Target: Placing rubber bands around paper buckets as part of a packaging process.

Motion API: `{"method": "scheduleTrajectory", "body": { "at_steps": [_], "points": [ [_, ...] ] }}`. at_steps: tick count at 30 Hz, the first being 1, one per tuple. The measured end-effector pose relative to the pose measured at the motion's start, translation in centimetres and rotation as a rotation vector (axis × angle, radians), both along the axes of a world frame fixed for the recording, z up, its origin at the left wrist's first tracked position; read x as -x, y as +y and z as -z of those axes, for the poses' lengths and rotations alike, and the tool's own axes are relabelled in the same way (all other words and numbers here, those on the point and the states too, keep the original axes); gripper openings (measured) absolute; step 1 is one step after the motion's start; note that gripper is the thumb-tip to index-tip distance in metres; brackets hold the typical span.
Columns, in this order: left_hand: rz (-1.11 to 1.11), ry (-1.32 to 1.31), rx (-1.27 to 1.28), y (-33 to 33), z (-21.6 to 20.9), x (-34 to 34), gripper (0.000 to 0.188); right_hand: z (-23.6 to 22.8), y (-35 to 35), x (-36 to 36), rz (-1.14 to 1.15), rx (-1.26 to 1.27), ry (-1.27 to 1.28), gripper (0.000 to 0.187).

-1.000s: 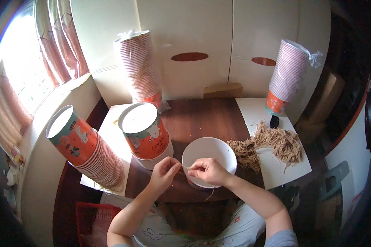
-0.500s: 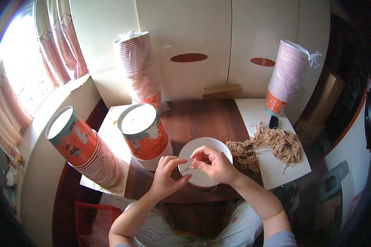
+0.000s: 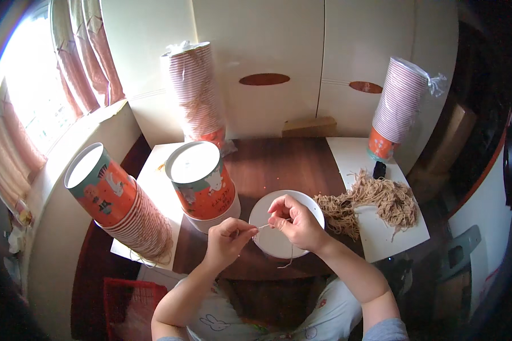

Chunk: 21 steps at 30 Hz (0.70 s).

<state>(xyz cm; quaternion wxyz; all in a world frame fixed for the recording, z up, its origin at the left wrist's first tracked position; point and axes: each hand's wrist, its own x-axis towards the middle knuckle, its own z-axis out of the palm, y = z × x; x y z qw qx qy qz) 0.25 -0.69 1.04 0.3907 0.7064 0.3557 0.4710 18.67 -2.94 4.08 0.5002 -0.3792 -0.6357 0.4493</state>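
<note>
String Held Between Fingertips over a White Bucket

The person's patterned trousers (image 3: 205, 318) are nearest, with a red basket (image 3: 132, 288) low at the left. Above the lap, the left hand (image 3: 227, 241) pinches a light string (image 3: 264, 227) between thumb and fingers, and the right hand (image 3: 297, 220) pinches the same string a little farther along. A short, straight stretch shows between the two grips, and a loose end hangs below the right hand. Under the hands, an open white bucket (image 3: 270, 245) stands on the brown table (image 3: 284, 162). Just right of it lies a heap of tan strands (image 3: 389, 202). To the left are an orange-topped bucket stack (image 3: 203, 196) and a leaning stack (image 3: 116, 196). Farther back, two tall plastic-wrapped stacks rise, one at the left (image 3: 190, 94) and one at the right (image 3: 401, 102), before a pale cabinet (image 3: 267, 37).
</note>
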Motion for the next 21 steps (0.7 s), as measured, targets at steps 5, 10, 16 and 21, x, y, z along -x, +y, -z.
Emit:
{"method": "scheduleTrajectory", "body": {
  "at_steps": [5,10,16,21],
  "points": [
    [0.032,0.083,-0.165,0.2,-0.8,0.4,0.007,-0.4,0.4,-0.4,0.017,0.059,0.291,0.016],
    [0.026,0.244,-0.15,0.5,-1.2,1.0,0.006,-1.2,0.2,-0.9,0.031,0.13,0.437,0.014],
    [0.115,0.41,-0.207,0.9,-0.3,1.5,0.006,-1.7,0.5,-3.0,0.049,0.11,0.616,0.014],
    [0.132,0.476,-0.193,1.0,-0.7,1.1,0.004,-2.2,0.1,-4.1,0.056,0.053,0.64,0.014]
  ]
}}
